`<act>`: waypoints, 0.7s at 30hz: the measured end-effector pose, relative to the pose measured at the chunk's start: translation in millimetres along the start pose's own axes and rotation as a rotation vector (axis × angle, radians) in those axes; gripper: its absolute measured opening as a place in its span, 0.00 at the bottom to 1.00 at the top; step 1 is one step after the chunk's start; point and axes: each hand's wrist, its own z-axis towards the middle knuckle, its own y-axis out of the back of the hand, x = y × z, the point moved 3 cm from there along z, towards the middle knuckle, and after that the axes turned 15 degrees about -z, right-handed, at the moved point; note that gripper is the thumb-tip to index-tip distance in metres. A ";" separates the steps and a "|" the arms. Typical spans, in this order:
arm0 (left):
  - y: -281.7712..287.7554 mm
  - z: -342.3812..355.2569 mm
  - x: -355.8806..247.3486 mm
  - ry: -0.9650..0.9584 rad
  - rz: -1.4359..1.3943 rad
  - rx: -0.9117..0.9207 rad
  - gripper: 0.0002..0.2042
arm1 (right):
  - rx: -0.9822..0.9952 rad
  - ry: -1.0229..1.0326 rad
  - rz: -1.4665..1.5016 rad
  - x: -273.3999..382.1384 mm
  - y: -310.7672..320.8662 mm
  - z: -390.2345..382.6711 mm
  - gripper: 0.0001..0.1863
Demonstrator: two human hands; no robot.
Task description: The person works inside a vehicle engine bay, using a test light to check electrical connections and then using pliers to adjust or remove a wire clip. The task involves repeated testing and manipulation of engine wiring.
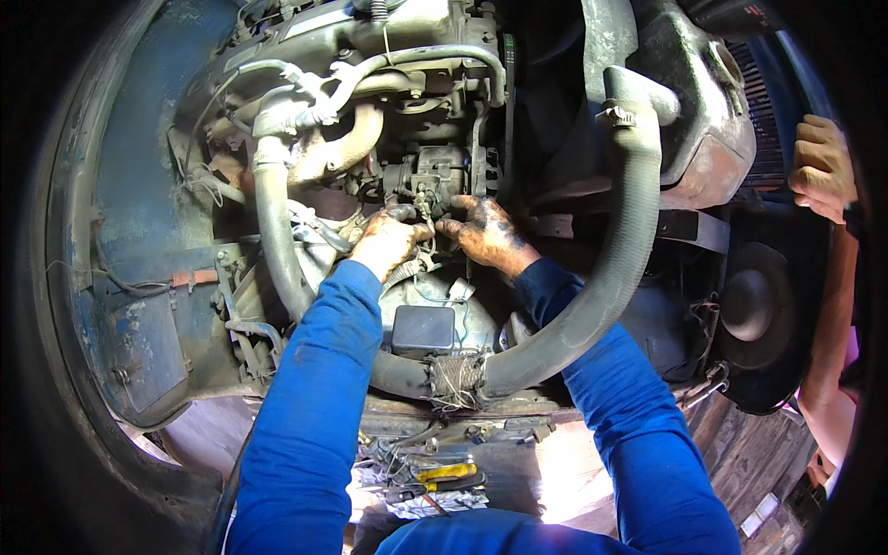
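Both my hands are deep in an engine bay, at the underside of a grey alternator-like unit (437,171) with a pulley at its right. My left hand (384,242) has bent fingers, closed at the small fittings below the unit, its fingertips near a thin wire. From the right, my right hand (490,239), blackened with grease, curls its fingers in at the unit's lower edge, its thumb pointing toward the left hand. Whatever small part sits between the fingers is hidden. A thick ribbed hose (634,203) loops around both forearms, with a wire-bound mesh patch (458,381) at its bottom.
A dark square box (424,330) sits below my hands. Pliers with yellow handles (449,472) and other tools lie near my body. At the far right, another person's hand (823,166) rests on the bodywork. A drive belt (509,102) runs beside the engine.
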 end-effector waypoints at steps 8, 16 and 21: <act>-5.9 -8.2 -11.7 0.054 -0.244 0.104 0.19 | -0.052 0.041 0.206 -7.8 -0.7 5.1 0.29; -4.2 -18.8 -22.9 -0.059 -0.052 0.135 0.18 | 0.014 0.162 0.380 -11.1 4.0 5.0 0.21; -4.3 -25.0 -28.5 -0.165 0.114 0.175 0.21 | 0.122 0.209 0.500 -16.8 10.1 0.5 0.18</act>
